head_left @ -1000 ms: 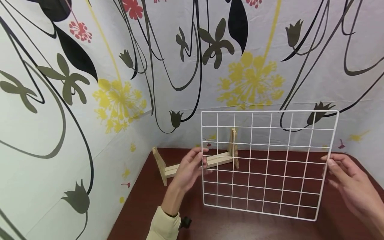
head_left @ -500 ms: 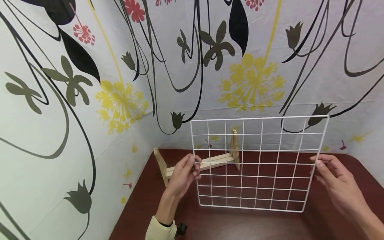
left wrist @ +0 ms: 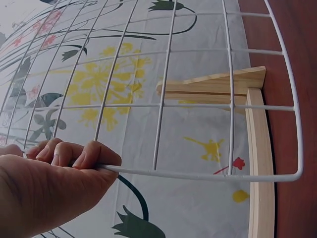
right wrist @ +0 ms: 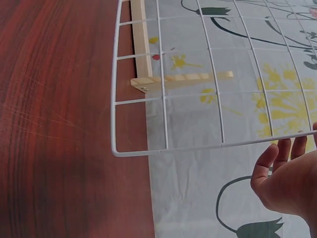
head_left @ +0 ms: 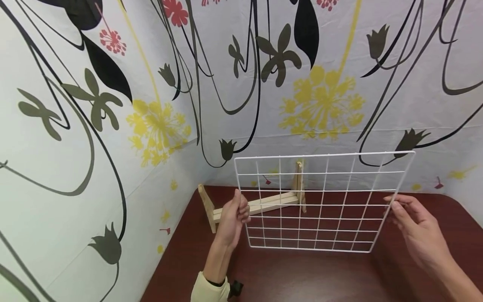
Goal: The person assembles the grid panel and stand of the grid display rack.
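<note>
A dark reddish-brown table (head_left: 302, 277) fills the near ground; towards its back stands a pale wooden stand (head_left: 269, 202), and behind rises white cloth (head_left: 215, 94) printed with flowers and curling stems. The white wire grid (head_left: 321, 205) is between the two hands, upright but tilted, partly in front of the stand. The left hand (head_left: 232, 216) curls its fingers round one side edge; the right hand (head_left: 416, 224) pinches the opposite edge between thumb and fingertips.
</note>
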The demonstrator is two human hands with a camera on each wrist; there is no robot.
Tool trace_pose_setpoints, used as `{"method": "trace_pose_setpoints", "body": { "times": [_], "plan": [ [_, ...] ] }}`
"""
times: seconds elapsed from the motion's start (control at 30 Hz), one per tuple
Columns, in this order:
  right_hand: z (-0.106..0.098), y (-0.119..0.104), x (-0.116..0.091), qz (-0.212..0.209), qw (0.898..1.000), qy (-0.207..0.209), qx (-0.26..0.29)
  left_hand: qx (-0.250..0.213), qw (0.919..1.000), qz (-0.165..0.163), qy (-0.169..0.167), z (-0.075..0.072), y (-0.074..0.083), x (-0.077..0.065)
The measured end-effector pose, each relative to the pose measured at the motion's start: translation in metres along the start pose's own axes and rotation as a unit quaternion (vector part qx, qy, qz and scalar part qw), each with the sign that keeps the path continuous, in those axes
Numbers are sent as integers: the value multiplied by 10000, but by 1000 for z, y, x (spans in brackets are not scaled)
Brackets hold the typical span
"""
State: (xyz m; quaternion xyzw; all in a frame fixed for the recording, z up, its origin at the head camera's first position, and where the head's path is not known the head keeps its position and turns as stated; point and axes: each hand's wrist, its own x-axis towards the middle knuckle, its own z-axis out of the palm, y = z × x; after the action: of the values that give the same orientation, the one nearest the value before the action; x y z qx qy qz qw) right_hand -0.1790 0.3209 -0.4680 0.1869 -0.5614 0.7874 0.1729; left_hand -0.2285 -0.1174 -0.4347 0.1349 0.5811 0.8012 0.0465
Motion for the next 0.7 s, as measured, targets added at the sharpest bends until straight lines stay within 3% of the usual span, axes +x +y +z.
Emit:
{"method": "trace_pose_setpoints", "body": {
  "times": [0.13, 0.3, 0.47, 0.53, 0.63, 0.7],
  "plan": [
    [-1, 1, -1, -20, 10000, 65, 15, 115, 9999, -1, 32, 2, 2, 2],
    [-1, 3, -2, 101, 9989, 161, -437, 167, 9998, 147, -25, 3, 3, 3],
    [2, 6, 0, -111, 9990, 238, -369, 126, 9994, 280, -129, 6, 3, 6],
    [2, 5, 0, -247, 9959, 378, -778, 58, 9993, 321, -156, 7, 3, 7],
    [8, -3, 2, -505, 9705, 896, -2182, -10, 9988, 449, -195, 10, 4, 8],
    [16, -11, 4, -894, 9367, 1235, -3153, 17, 9980, 591, -242, 10, 5, 9]
  ]
}}
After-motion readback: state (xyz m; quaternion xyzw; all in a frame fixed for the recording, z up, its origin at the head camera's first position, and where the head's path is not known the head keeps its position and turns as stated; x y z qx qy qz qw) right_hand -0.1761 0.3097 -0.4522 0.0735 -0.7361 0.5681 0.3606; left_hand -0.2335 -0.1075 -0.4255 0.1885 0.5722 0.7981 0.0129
